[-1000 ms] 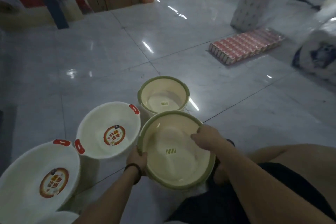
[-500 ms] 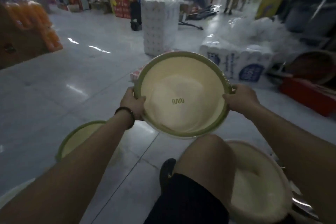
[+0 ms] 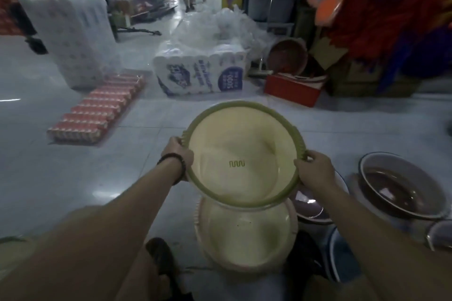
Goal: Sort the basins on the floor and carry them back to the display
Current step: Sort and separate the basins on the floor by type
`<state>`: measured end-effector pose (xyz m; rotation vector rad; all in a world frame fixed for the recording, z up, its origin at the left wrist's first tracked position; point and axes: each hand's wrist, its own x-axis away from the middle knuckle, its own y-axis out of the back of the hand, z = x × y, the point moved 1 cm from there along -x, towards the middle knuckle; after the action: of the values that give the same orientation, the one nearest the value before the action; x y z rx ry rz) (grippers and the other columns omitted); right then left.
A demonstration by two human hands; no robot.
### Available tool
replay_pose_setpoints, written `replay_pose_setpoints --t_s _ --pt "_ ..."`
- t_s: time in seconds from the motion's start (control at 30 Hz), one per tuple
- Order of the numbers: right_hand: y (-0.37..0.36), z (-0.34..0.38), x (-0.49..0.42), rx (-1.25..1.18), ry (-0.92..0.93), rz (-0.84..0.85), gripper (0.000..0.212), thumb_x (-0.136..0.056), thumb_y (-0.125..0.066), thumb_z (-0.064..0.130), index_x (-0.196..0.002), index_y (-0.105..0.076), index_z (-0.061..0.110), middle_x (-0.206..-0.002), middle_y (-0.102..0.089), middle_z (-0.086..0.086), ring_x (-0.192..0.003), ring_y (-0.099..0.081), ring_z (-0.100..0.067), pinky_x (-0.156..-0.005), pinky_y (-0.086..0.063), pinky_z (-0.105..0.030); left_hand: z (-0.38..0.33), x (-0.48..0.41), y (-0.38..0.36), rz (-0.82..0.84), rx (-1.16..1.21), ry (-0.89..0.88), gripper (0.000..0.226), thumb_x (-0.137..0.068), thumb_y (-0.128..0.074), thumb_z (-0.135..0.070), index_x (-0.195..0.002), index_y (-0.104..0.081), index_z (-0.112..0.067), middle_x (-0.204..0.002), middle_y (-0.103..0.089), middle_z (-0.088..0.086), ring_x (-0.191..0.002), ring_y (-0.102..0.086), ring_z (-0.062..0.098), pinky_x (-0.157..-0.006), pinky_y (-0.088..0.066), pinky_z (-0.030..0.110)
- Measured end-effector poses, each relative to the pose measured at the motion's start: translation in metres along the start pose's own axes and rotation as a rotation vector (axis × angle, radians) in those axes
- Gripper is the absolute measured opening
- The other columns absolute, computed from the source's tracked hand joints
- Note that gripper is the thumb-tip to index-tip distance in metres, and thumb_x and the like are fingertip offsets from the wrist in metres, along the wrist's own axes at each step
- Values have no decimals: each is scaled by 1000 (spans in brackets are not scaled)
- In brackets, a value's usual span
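A cream basin with a green rim [image 3: 241, 151] hangs in the air in front of me, tilted toward the camera. My left hand [image 3: 177, 153] grips its left rim and my right hand [image 3: 314, 170] grips its right rim. Directly under it on the floor sits a cream basin with a pale rim [image 3: 247, 234], its far edge hidden by the held one. A dark brown basin [image 3: 401, 186] lies on the floor at the right, and another dark basin [image 3: 308, 205] shows partly behind my right forearm.
A white pack of paper rolls [image 3: 200, 76] and a tall wrapped stack [image 3: 71, 39] stand ahead. A flat of red cans [image 3: 97, 110] lies on the floor at left. A red box [image 3: 293, 89] and colourful goods crowd the right. People stand far down the aisle.
I have lifted the green-rimmed basin off the floor and turned right with it. It now hangs above the pale-rimmed basin, and the white basins have left the view.
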<state>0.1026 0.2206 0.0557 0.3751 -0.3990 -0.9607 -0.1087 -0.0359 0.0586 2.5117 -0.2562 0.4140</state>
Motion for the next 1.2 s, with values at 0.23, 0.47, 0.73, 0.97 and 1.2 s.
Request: replay_pose_setpoints --t_s 0.23,0.47,0.73,0.97,1.2 --pt "-14 -117 -4 88 -128 78 17 -82 -69 10 -88 -70 25 -86 -74 -3 -90 -70 -32 -85 -58 -45 98 9 -81 37 -181 125 22 -93 -57 -12 -110 -45 -21 -107 -56 11 -97 -59 35 -89 -57 50" --pt "-32 -156 7 84 -230 144 19 -87 -70 8 -95 -70 26 -87 -73 5 -92 -68 -25 -86 -56 -40 143 14 -106 -33 -197 157 30 -93 -47 0 -118 -46 -17 -101 -58 13 -78 -54 25 -71 -49 39" --pt "-48 -191 7 146 -311 269 45 -100 -59 34 -145 -57 31 -122 -70 -5 -111 -64 -29 -95 -53 -41 172 10 -117 123 -215 187 59 -101 -48 -13 -153 -28 -32 -125 -59 14 -95 -58 33 -84 -56 45" --pt "-70 -228 -15 85 -464 317 61 -88 -51 64 -143 -28 74 -143 -59 1 -117 -62 -34 -94 -58 -61 178 -1 -118 322 -131 282 93 -101 -49 -5 -157 15 -43 -154 -37 20 -101 -53 33 -63 -54 39" --pt "-127 -156 -48 94 -327 321 38 -92 -59 41 -115 -59 72 -97 -76 6 -83 -68 -24 -83 -63 -54 162 -69 -92 239 -145 372 94 -102 -46 -4 -154 16 -51 -159 -27 20 -127 -45 51 -89 -50 65"
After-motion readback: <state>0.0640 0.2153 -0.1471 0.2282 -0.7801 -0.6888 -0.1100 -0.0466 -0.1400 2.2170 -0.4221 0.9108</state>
